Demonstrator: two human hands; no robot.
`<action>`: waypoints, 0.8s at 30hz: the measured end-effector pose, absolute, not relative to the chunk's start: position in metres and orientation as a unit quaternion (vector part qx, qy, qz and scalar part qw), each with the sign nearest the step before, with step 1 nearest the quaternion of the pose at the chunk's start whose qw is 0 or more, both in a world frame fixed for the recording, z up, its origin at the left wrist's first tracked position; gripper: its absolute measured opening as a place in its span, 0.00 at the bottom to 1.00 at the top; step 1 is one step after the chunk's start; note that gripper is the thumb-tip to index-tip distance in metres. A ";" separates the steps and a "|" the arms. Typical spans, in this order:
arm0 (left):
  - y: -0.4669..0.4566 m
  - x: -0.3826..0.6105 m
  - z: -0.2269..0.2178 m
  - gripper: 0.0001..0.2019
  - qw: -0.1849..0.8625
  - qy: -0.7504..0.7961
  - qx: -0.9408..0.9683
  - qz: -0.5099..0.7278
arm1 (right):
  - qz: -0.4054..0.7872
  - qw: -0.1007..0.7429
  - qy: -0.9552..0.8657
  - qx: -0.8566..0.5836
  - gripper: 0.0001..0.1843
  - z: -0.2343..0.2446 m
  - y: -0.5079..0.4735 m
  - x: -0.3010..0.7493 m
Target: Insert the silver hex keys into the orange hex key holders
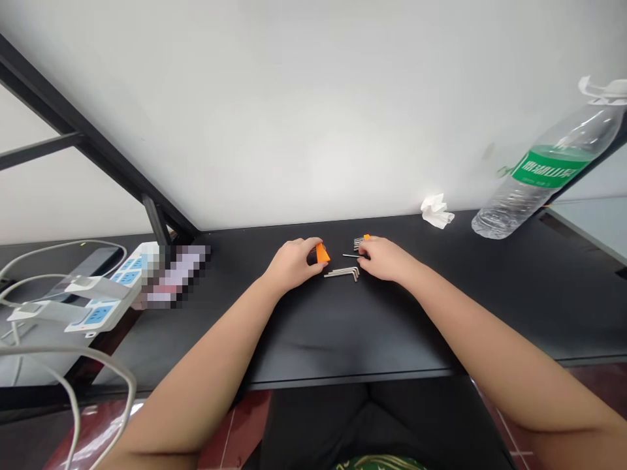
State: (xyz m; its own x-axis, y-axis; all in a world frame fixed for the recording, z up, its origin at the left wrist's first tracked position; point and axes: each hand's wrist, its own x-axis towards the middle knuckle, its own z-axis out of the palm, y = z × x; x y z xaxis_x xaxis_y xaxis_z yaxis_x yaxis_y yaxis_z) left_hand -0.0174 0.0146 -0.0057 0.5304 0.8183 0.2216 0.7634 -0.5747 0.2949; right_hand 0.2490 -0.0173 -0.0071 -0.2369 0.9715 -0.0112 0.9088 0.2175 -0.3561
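My left hand (292, 264) is closed, its thumb and fingers gripping a small orange plastic holder (322, 253) just above the black table. My right hand (383, 258) pinches the end of a thin metal hex key (351, 256) that points left toward the holder. Behind the right fingers lie several slim metal keys (358, 243) beside a second orange piece (367, 237), partly hidden by the hand. Between both hands and a little closer to me, a few L-shaped hex keys (345, 272) rest side by side, their bent ends at the right.
A large clear bottle with a green label (553, 166) leans at the right by a crumpled tissue (437, 211). To the left are a white power strip (117, 287) with plugs and cables, a phone (91, 271) and a blurred item (179, 277). A white wall (313, 117) rises behind the table (353, 339).
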 end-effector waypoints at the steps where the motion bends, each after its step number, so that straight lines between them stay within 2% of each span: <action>1: 0.015 -0.017 -0.006 0.25 0.082 0.455 0.871 0.170 | 0.143 0.104 -0.783 -0.597 0.05 -0.007 -0.019 0.247; 5: 0.016 -0.018 -0.007 0.25 0.090 0.455 0.868 0.175 | 0.159 0.102 -0.806 -0.561 0.09 -0.007 -0.029 0.237; 11: 0.015 -0.017 -0.008 0.27 0.113 0.437 0.874 0.178 | 0.168 0.114 -0.820 -0.536 0.08 -0.003 -0.040 0.224; 14: 0.010 -0.013 -0.006 0.28 0.115 0.417 0.882 0.185 | 0.184 0.186 -0.798 -0.543 0.08 0.002 -0.038 0.224; 19: -0.003 0.000 -0.002 0.23 0.056 0.373 0.906 0.191 | 0.346 0.304 -0.685 -0.564 0.15 0.004 -0.033 0.220; 24: -0.011 0.010 0.001 0.19 0.024 0.349 0.918 0.185 | 0.433 0.355 -0.639 -0.528 0.07 -0.002 -0.033 0.211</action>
State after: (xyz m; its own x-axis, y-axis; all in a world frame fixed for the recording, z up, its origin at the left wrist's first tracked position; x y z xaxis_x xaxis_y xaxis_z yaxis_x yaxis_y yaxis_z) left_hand 0.0101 -0.0107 0.0009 0.6883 0.6493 0.3236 0.6313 -0.7558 0.1738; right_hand 0.2114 -0.0327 -0.0016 -0.1908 0.9816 -0.0034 0.3663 0.0679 -0.9280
